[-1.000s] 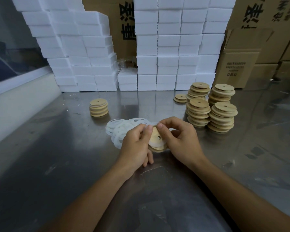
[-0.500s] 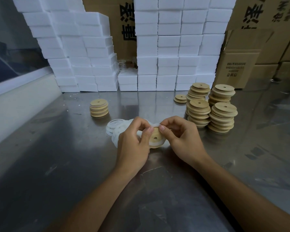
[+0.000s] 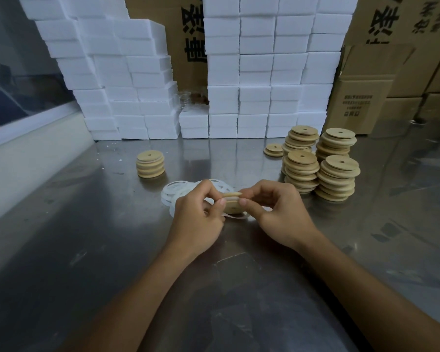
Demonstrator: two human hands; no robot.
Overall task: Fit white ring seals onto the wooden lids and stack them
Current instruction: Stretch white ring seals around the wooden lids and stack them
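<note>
Here, above the steel counter (image 3: pixel 61 250), the left hand (image 3: pixel 196 222) and right hand (image 3: pixel 282 214) both pinch one wooden lid (image 3: pixel 232 203) held edge-on between them, fingers curled round it; a white ring seal (image 3: pixel 235 217) hangs loose below it. Just behind lies a pile of ring seals (image 3: pixel 174 193), too overlapped to count. Farther left stands one short finished stack (image 3: pixel 150 164); farther right, four tall lid stacks (image 3: pixel 337 177) and one low pair (image 3: pixel 273 149). Foam blocks (image 3: pixel 254 72) and cartons (image 3: pixel 361 102) line the far edge
</note>
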